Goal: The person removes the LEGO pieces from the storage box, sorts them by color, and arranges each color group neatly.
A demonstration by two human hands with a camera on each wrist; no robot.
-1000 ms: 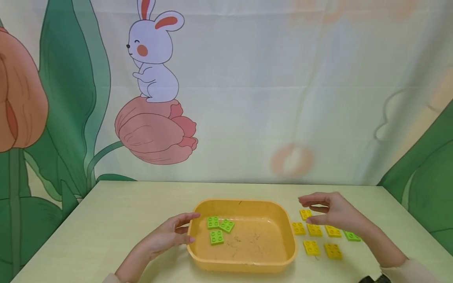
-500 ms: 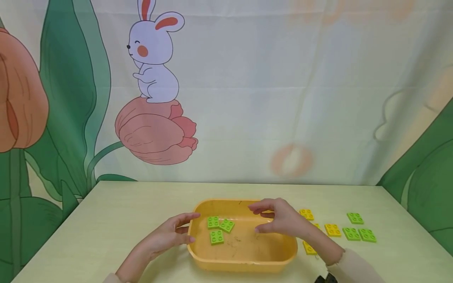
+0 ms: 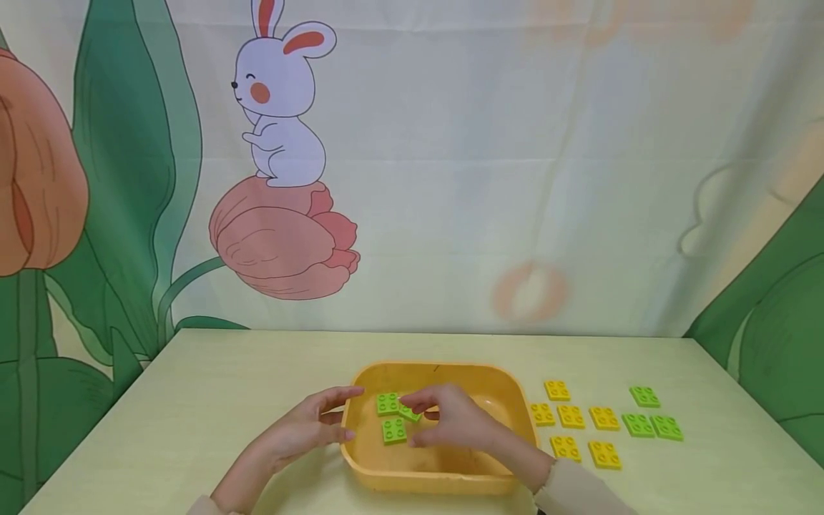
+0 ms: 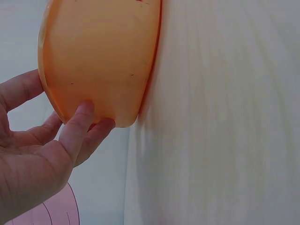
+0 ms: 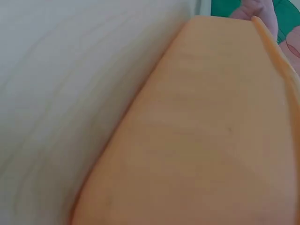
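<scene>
My left hand [image 3: 302, 431] holds the left end of a shallow yellow plastic tub [image 3: 444, 478], its fingertips at the rim. In the left wrist view, the fingers and thumb of that hand [image 4: 42, 150] are spread against the outside of the tub [image 4: 101, 56]. Inside the tub lie three green toy building bricks [image 3: 394, 431], grouped to the left. Over them hovers my right hand [image 3: 453, 422], thumb and fingers apart, with nothing seen between them. It partly covers the rightmost green brick [image 3: 408, 413]. The right wrist view shows only the tub's outer wall [image 5: 197, 131], not the right hand.
Right of the tub, several yellow bricks [image 3: 571, 416] lie on the pale table [image 3: 257, 365]. Three green bricks [image 3: 638, 425] sit farther right. Behind the table hangs a curtain [image 3: 438, 179] printed with a rabbit and tulips.
My right hand has swept left from above the loose bricks, across the tub, to the green bricks inside. The bricks it had covered on the table are uncovered. My left hand has stayed put.
</scene>
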